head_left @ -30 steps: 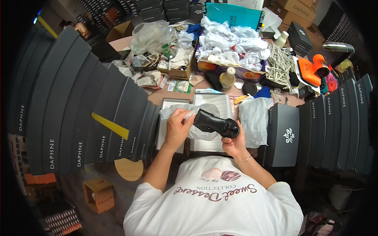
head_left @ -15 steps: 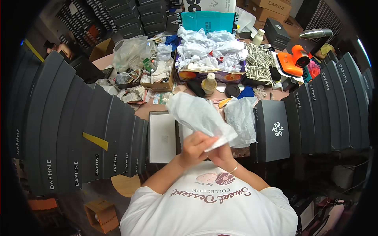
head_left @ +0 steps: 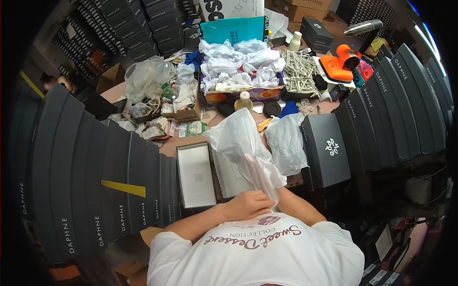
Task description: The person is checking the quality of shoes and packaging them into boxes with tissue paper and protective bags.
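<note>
Head view: the left hand (head_left: 249, 206) is closed around the lower end of a clear plastic bag (head_left: 243, 143) that rises over the tabletop (head_left: 167, 145) — the right hand is hidden behind it, grip unclear — beside an open white box (head_left: 196, 175)

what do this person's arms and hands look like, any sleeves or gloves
Both hands are bare, with no gloves. The left hand shows no ring or watch from this view. The right hand is mostly hidden behind it and the clear plastic bag, so jewellery there cannot be told. The forearms are uncovered; the short sleeves of a white T-shirt with printed lettering end above the elbows.
</note>
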A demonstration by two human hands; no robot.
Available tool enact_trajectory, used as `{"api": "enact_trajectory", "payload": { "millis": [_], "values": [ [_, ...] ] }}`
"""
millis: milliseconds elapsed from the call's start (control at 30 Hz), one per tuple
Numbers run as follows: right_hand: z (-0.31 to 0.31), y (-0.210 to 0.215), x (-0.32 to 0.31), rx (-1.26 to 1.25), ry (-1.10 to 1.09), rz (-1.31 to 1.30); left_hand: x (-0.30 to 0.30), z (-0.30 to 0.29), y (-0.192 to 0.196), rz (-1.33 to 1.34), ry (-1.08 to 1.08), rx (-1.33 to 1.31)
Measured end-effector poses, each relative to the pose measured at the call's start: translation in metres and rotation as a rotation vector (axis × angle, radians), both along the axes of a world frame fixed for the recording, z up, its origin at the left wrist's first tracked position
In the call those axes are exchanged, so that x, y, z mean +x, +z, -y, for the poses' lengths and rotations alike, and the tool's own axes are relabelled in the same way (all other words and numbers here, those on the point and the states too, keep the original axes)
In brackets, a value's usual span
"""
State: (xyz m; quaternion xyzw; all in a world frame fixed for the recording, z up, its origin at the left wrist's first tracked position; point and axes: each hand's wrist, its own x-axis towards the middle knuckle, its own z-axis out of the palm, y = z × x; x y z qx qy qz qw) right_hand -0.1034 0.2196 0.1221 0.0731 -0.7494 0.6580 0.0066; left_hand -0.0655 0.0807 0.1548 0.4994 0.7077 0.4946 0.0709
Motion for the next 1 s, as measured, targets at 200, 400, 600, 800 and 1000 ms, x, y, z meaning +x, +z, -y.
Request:
{"api": "enact_trajectory", "payload": {
  "millis": [200,400,600,800,1000],
  "values": [
    [0.023,-0.011,0.0,0.273,0.156,-0.09,-0.024,0.042,-0.029,1.562,0.588,0.756],
    [0.028,-0.019,0.014,0.281,0.596,0.128,-0.059,0.109,-0.067,1.219,1.096,0.943],
    [-0.008,0.0,-0.005,-0.626,-0.179,0.364,-0.042,0.027,-0.037,0.757,0.961,0.444],
    [-0.041,0.001,-0.001,-0.913,-0.235,0.603,-0.022,-0.016,-0.068,0.027,0.311,0.063],
    [-0.033,-0.042,-0.039,-0.578,0.161,0.805,-0.057,0.037,-0.091,0.303,0.883,-0.138]
  ]
}}
